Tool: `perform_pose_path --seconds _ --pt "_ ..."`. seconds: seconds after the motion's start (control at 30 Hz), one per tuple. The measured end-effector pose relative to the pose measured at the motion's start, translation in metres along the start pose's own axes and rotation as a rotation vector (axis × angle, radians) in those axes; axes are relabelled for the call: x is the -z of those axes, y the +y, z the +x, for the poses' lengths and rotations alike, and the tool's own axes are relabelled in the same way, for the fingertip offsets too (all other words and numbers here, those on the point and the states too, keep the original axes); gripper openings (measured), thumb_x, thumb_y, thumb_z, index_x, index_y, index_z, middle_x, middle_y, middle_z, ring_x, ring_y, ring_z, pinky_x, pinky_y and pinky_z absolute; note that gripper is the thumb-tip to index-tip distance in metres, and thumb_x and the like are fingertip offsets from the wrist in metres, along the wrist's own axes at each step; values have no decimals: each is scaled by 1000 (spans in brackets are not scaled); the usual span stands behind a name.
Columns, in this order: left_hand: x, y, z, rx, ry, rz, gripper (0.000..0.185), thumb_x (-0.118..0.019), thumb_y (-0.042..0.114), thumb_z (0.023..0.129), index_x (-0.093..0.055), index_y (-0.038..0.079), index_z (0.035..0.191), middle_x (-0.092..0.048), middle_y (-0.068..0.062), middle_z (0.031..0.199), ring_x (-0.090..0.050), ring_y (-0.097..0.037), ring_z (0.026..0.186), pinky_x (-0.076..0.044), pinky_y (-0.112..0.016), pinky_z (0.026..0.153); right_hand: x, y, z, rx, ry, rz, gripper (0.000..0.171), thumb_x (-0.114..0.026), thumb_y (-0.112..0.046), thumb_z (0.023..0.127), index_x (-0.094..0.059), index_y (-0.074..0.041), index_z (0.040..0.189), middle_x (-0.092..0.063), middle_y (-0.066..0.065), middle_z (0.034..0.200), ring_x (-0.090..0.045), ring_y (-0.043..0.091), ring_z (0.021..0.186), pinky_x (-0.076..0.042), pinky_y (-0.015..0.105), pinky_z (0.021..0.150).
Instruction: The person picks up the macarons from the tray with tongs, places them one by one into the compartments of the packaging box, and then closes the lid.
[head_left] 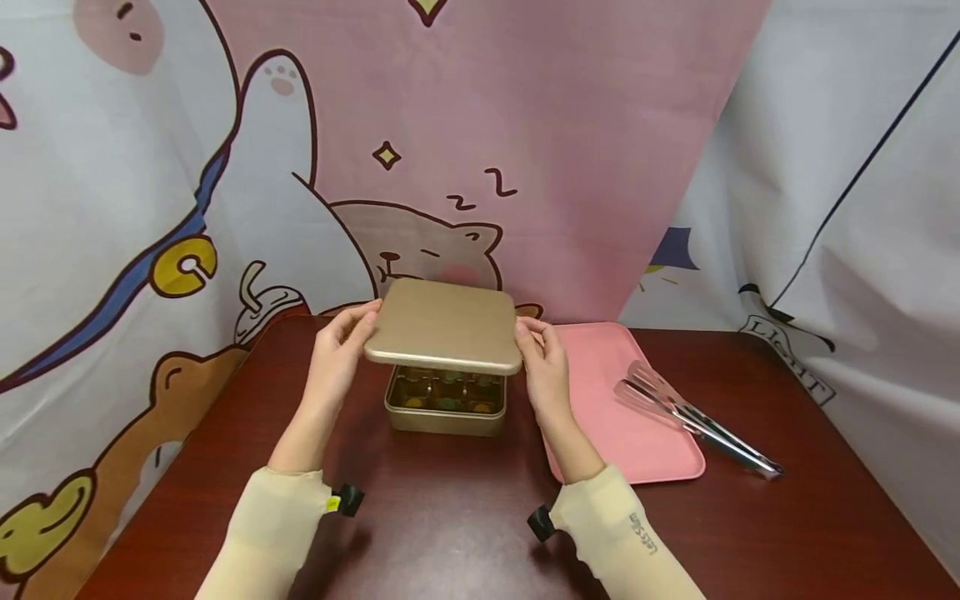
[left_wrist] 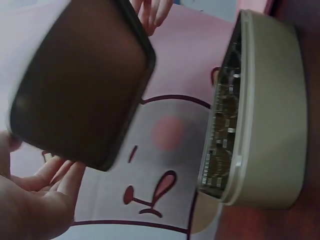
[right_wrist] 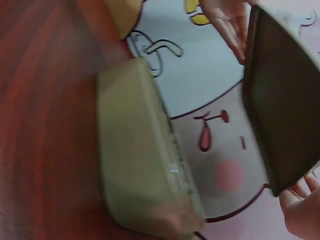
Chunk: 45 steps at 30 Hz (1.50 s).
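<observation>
My left hand (head_left: 335,354) grips the lid (head_left: 444,326) at its 9 o'clock edge, fingers curled along the rim with the thumb on top. My right hand (head_left: 546,367) grips the same lid at its 3 o'clock edge in the same way. I hold the lid above the box (head_left: 446,401), clear of it and roughly level, with a visible gap between the two. The left wrist view confirms the gap: the lid's dark underside (left_wrist: 80,82) stands apart from the box (left_wrist: 265,112).

The box is a gold square tin. It sits on the dark red table (head_left: 450,533) near the centre, directly below the lid. Small round items (head_left: 447,397) lie in its compartments; I cannot tell what they are.

At 3 o'clock from the box, just beside my right wrist, a pink tray (head_left: 622,417) lies flat on the table. Metal tongs (head_left: 693,417) rest across the tray's 3 o'clock edge, handles pointing toward 4 o'clock onto the table.
</observation>
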<state>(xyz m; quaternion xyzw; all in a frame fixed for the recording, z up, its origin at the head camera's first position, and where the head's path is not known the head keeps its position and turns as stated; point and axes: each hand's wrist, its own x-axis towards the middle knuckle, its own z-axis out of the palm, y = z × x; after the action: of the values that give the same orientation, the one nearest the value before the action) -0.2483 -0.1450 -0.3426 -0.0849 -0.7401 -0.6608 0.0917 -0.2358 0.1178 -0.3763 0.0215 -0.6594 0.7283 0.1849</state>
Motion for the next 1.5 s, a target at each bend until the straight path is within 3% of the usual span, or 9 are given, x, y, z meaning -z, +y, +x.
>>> perform_pose_path --seconds 0.07,0.13,0.27,0.4,0.63,0.8,1.1,1.33,1.5 --pt "-4 -6 2 -5 10 64 44 -54 21 103 -53 4 143 -53 -11 150 -56 -14 130 -47 -7 90 -2 8 -2 -2 -4 -31 36 -57 -15 102 -57 5 132 -60 22 134 -64 9 113 -49 12 88" --pt "-6 -14 4 -10 -3 132 45 -53 14 103 -49 7 148 -50 -12 152 -53 -19 136 -48 -10 93 -3 16 -5 -10 -28 -54 42 -59 -13 100 -54 4 138 -56 21 143 -59 19 128 -49 14 95" --pt "-9 -28 6 -2 -50 262 50 -50 8 103 -41 9 153 -43 -14 155 -46 -26 142 -48 -32 105 -5 26 -7 -5 -70 -124 50 -61 -10 99 -47 6 144 -47 21 152 -44 31 142 -43 32 110" --pt "-10 -42 7 24 -104 354 55 -51 4 102 -36 7 154 -39 -17 157 -41 -30 144 -41 -46 113 -4 33 -6 -22 -85 -189 51 -61 -4 97 -46 8 144 -44 21 153 -40 32 144 -35 40 116" --pt "-12 -64 6 48 -192 435 58 -52 0 99 -31 -2 154 -36 -22 157 -37 -34 146 -34 -47 117 -2 51 -6 -93 -148 -331 53 -61 0 95 -43 14 143 -40 28 153 -41 39 141 -37 44 114" --pt "-11 -74 2 73 -238 484 56 -51 0 100 -32 -6 152 -36 -26 155 -37 -36 144 -35 -50 115 1 62 -7 -75 -159 -466 54 -64 -2 92 -47 14 140 -44 28 150 -43 39 140 -35 47 116" --pt "-6 -83 3 108 -270 515 57 -52 5 101 -33 0 154 -35 -22 158 -32 -37 147 -29 -54 119 1 64 -10 -12 -221 -618 58 -65 -5 93 -43 13 144 -41 27 152 -38 39 144 -29 50 119" --pt "-2 -91 4 111 -294 442 57 -51 5 102 -31 -1 155 -33 -22 159 -32 -37 148 -27 -52 120 4 64 -9 15 -295 -673 59 -62 -8 96 -38 13 146 -36 26 156 -35 40 146 -28 51 120" --pt "2 -91 8 129 -315 375 60 -55 4 100 -30 -4 154 -35 -27 156 -37 -41 145 -35 -54 115 11 60 1 -19 -316 -716 58 -64 -13 96 -43 9 145 -43 25 152 -40 39 143 -33 51 118"
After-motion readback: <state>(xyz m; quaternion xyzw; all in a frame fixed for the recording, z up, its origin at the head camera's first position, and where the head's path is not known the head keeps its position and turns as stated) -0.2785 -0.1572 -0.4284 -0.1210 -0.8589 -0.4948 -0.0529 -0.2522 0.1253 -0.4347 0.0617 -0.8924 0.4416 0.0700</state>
